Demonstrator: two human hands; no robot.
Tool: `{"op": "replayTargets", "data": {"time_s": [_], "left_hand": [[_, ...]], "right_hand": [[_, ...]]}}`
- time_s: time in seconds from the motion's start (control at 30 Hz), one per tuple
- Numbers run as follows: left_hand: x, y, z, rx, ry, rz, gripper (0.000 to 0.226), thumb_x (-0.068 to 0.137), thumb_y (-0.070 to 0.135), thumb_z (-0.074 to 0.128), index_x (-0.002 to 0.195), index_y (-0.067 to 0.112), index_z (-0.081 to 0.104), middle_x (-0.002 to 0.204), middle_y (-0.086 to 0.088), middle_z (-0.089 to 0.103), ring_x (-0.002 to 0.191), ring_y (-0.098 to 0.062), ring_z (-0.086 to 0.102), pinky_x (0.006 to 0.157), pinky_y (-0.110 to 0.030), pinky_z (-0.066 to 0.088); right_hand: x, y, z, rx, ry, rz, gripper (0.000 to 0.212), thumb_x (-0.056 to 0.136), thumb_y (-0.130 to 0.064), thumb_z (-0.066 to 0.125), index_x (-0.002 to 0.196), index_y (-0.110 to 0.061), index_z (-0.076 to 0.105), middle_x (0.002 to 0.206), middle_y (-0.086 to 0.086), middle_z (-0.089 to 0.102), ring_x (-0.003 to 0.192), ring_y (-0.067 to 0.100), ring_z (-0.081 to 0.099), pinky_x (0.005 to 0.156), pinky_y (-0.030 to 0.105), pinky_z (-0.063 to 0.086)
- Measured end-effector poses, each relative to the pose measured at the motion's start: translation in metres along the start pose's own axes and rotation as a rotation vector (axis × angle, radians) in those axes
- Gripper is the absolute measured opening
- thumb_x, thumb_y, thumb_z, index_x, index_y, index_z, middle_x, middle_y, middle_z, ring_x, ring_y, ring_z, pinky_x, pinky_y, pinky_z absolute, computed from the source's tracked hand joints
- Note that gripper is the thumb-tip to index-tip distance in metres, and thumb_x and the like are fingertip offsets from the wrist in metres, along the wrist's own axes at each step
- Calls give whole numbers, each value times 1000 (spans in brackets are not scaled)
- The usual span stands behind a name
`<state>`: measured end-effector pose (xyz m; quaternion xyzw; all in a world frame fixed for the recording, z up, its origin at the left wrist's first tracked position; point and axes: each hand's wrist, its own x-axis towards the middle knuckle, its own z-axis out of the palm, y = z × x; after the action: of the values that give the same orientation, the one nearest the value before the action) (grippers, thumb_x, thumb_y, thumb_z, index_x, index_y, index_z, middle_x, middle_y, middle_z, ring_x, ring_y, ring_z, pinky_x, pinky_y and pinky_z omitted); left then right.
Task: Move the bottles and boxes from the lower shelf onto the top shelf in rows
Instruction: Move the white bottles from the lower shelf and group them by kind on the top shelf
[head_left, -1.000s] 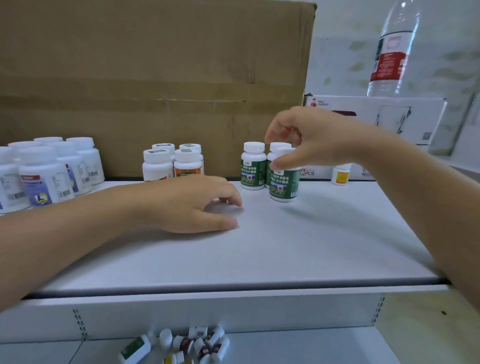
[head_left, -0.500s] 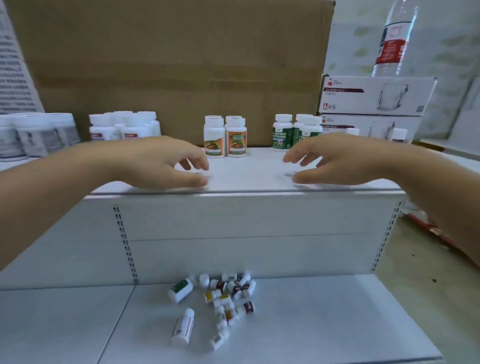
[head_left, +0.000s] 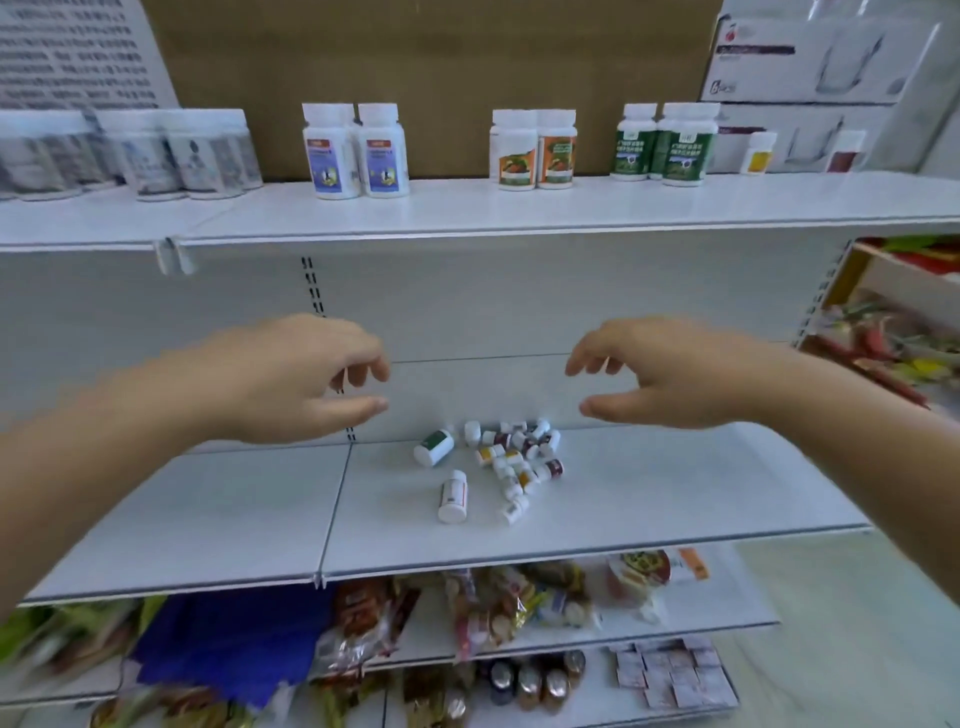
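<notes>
On the lower shelf (head_left: 675, 499) lies a heap of several small white bottles (head_left: 519, 457); beside it lie a green-labelled bottle (head_left: 434, 447) and a red-labelled bottle (head_left: 453, 496) on their sides. Upright on the top shelf (head_left: 467, 213) stand rows of blue-labelled bottles (head_left: 356, 150), orange-labelled bottles (head_left: 535, 148) and green-labelled bottles (head_left: 667, 143). My left hand (head_left: 291, 379) and my right hand (head_left: 670, 374) hover in front of the shelf's back panel, above the heap, fingers loosely curved, holding nothing.
More white bottles (head_left: 130, 153) crowd the top shelf's left end. A large cardboard box (head_left: 431, 57) and white product boxes (head_left: 805, 62) stand behind the rows, with two small bottles (head_left: 758, 153) at the right. Snack packets (head_left: 493, 603) fill the shelves below.
Both hands have left the top shelf and dropped to the level above the lower shelf's heap. The right hand let go of the green-labelled bottle. The view has tilted down.
</notes>
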<state>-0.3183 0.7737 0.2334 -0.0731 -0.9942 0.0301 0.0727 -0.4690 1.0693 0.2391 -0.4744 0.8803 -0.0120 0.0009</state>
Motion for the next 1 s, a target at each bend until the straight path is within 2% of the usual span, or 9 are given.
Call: {"op": "replayTargets", "data": {"time_s": [0.1,0.2,0.37,0.53,0.67,0.73,0.8,0.9,1.0], "left_hand": [[-1,-23,53,-83,-30,-113,48,84,64,42,112,29,61,96,18,57,86,-2,56,75,-25,46],[-2,-43,118,-107,-53,-264,32,92,45,53,118,27,59,111,12,60,94,-8,57,82,-29,48],[13,-61,217,-294,-179,-378,31,93,42,55,118,24,59,113,8,60,95,-8,55,82,-27,46],[65,-87,287,-429,-142,-489,32,91,41,58,117,23,60,120,4,58,102,-9,54,84,-25,41],[120,-100,347,-525,-83,-605,46,89,43,60,127,19,54,130,-4,55,117,-20,55,91,-30,44],[145,-103,374,-557,-83,-632,53,88,42,61,134,18,49,135,-8,52,121,-24,53,96,-34,45],[166,-105,396,-583,-54,-676,59,86,42,64,137,19,46,137,-9,51,122,-26,53,99,-36,45],[186,-103,414,-628,-28,-727,62,84,39,66,138,17,45,135,-9,54,118,-27,55,94,-34,46],[185,-103,415,-672,-49,-742,53,82,34,67,128,14,51,122,-8,61,106,-27,59,81,-31,45]], "right_hand": [[19,-3,43,61,-79,25,40,89,-49,58,126,-33,53,115,-12,58,104,11,56,87,29,46],[46,-4,91,146,-137,45,41,89,-46,60,126,-29,55,115,-8,61,100,12,57,87,29,47],[101,-3,180,299,-243,105,42,89,-41,60,127,-23,55,113,-4,62,90,11,51,90,29,47],[168,-9,266,409,-237,215,48,91,-43,54,135,-25,46,117,0,62,103,18,59,91,31,48],[213,-21,324,382,-218,282,57,88,-52,51,135,-22,39,124,6,59,116,28,55,87,33,46],[226,-28,345,402,-203,343,69,82,-61,54,133,-19,36,126,10,56,117,31,54,81,35,44],[236,-33,359,415,-205,366,77,76,-62,59,132,-18,30,127,13,53,115,33,55,76,36,42],[243,-31,363,508,-222,395,68,75,-47,63,127,-17,30,116,11,58,106,30,59,74,32,45],[244,-23,352,860,-150,516,46,84,-36,55,123,-15,41,91,0,60,83,18,57,63,26,46]]}}
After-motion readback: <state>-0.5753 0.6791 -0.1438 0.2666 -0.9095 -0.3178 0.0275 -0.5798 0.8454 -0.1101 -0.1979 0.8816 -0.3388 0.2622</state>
